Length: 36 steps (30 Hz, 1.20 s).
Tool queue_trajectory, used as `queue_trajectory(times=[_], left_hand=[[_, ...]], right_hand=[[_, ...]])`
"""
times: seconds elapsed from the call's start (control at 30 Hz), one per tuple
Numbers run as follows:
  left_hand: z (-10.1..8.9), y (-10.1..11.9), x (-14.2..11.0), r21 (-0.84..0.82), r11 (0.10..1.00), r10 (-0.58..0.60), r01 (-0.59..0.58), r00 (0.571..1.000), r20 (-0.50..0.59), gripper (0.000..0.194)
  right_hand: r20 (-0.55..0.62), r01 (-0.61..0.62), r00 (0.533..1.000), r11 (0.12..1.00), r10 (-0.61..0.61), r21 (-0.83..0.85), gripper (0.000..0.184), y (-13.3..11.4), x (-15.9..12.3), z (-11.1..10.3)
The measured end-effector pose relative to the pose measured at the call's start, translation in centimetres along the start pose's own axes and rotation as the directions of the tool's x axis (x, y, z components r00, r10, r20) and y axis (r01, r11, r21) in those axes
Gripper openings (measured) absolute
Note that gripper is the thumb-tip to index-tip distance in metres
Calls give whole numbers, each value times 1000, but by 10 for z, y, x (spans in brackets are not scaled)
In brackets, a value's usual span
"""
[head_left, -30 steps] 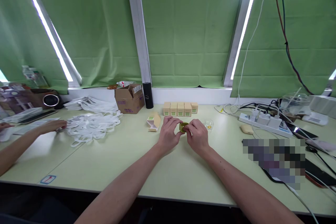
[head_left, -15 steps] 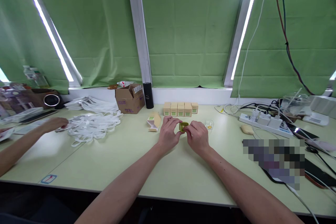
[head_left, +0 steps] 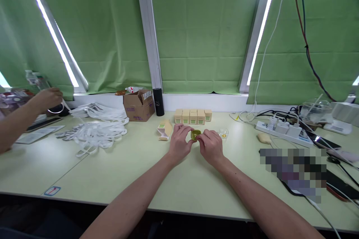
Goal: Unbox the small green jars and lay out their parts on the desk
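Left hand point(head_left: 180, 143), head view: fingertips pinching the left side of a small yellow-green cup point(head_left: 194, 133).
Right hand point(head_left: 211, 146): fingertips pinching the cup's right side.
Cup: between both hands, nearer than the row of small boxes point(head_left: 193, 117).
Clear dish point(head_left: 226, 133): just beside the right hand.

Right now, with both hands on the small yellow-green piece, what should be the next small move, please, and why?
I would perhaps steady the yellow-green piece with the left hand and ease the right hand off it. Both hands pinch it, and the small clear container sits just beyond the right hand, so that hand could probably reach it.
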<state>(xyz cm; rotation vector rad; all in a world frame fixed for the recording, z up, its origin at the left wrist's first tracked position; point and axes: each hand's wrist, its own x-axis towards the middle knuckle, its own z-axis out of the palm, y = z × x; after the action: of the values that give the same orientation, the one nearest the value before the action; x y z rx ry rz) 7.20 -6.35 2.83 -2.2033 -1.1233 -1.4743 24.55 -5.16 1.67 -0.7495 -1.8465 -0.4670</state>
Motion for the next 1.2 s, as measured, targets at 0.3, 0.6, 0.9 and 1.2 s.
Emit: queue_trajectory(times=[0.3, 0.6, 0.9, 1.2], left_hand=[[-1, -8, -2, 15, 999, -48, 49, 999, -3, 34], [-3, -28, -3, 3, 970, -241, 242, 968, -76, 37], [1, -38, -6, -41, 929, -369, 367, 922, -116, 38], [3, -47, -8, -78, 898, -440, 433, 886, -150, 38]], right_hand=[[0, -7, 1000, 1000, 7, 8, 27, -3, 0, -1], [-55, -132, 989, 986, 138, 102, 21, 3, 4, -4], [104, -321, 943, 947, 317, 27, 17, 45, 9, 23], [246, -287, 916, 947, 315, -145, 23, 42, 1, 68]])
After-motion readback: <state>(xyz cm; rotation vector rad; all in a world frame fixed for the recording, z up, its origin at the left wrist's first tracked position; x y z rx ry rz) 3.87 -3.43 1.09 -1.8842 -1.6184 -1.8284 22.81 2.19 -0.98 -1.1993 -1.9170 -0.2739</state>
